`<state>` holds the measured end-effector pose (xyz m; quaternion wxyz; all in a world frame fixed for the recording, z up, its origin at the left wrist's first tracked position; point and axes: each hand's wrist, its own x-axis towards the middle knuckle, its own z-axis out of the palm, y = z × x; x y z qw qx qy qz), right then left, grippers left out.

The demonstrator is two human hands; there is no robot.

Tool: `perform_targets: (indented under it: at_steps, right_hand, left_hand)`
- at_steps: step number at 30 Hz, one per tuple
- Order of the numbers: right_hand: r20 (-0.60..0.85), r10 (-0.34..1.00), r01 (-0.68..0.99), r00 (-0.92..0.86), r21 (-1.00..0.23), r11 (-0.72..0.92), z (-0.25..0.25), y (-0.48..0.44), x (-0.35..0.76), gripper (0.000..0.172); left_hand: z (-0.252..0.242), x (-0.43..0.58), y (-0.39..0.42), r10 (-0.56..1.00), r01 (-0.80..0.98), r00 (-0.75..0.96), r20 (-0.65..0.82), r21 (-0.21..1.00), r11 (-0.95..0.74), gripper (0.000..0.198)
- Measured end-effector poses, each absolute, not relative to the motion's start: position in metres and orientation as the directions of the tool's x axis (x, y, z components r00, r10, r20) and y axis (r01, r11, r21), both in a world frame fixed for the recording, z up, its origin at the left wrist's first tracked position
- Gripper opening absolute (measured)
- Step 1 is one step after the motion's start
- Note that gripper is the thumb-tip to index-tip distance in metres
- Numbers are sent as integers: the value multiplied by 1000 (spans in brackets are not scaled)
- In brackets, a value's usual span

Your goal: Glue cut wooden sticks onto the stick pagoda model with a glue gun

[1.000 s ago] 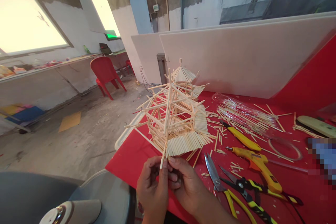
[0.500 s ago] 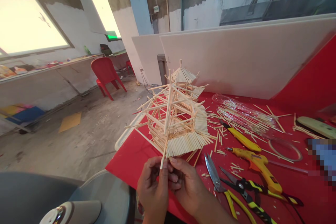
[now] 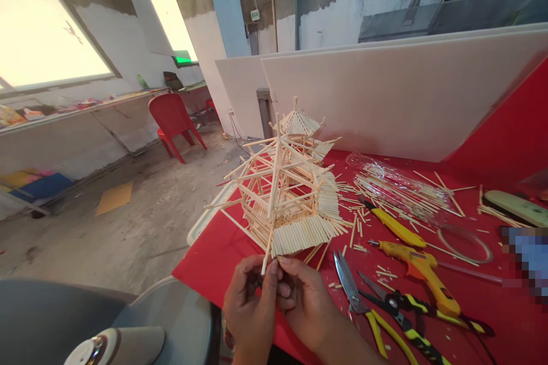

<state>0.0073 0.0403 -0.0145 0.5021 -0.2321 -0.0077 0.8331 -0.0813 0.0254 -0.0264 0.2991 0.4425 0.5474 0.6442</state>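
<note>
A pagoda model built of thin wooden sticks stands on the red table at its left corner. My left hand and my right hand are together just in front of it, fingers curled and pinched. Between them they hold the lower end of a long wooden stick that leans up against the model's frame. A small dark thing sits between my fingers; I cannot make out what it is.
Right of my hands lie metal shears, black-and-yellow pliers, a yellow glue gun and a yellow knife. A plastic bag of sticks and loose stick offcuts cover the table. White boards stand behind. A red chair is on the floor at left.
</note>
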Motion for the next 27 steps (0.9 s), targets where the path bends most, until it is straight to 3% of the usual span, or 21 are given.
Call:
perform_targets:
  at_steps: [27]
  right_hand:
    - [-368, 854, -839, -367, -265, -474, -13, 40, 7, 25]
  left_hand:
    - [-14, -77, 28, 878, 63, -416, 237, 971, -233, 19]
